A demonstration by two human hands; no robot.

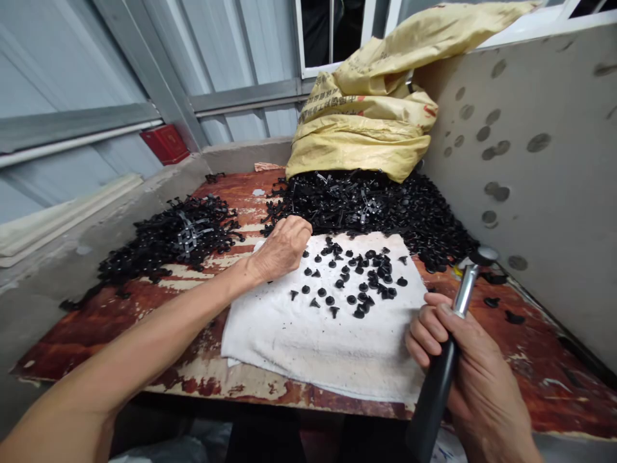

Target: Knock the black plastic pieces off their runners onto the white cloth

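Note:
My left hand (pixel 284 247) is closed at the upper left edge of the white cloth (pixel 308 347), its fingertips by the heap of black parts; whatever it grips is hidden. My right hand (pixel 475 366) is wrapped round the black handle of a hammer-like tool (pixel 434 386), with a metal shaft and dark round head pointing up, at the cloth's right side. Many small black round-headed pieces (pixel 364 299) lie scattered on the cloth between my hands. A large heap of black parts (pixel 337 206) lies behind the cloth.
A yellow sack (pixel 361 141) rests over the back heap. Another pile of black linked parts (pixel 168 238) is on the left of the worn red board (pixel 193 366). A spotted grey panel (pixel 544 180) bounds the right side. A red box (pixel 165 144) sits at the back left.

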